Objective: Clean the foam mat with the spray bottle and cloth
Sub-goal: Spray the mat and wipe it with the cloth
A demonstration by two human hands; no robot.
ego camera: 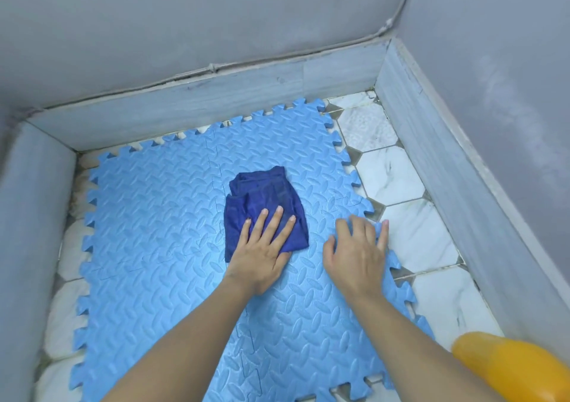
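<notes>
Mat (172, 216): cloth (265, 198) under left hand (262, 253).

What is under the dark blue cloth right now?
The blue foam mat lies under the dark blue cloth; the left hand presses flat on top. The patch of mat beneath the cloth is hidden.

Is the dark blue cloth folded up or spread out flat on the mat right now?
Folded, loosely. The cloth shows stacked layers and creased edges at its far end, and the left hand presses flat on it on the foam mat.
</notes>
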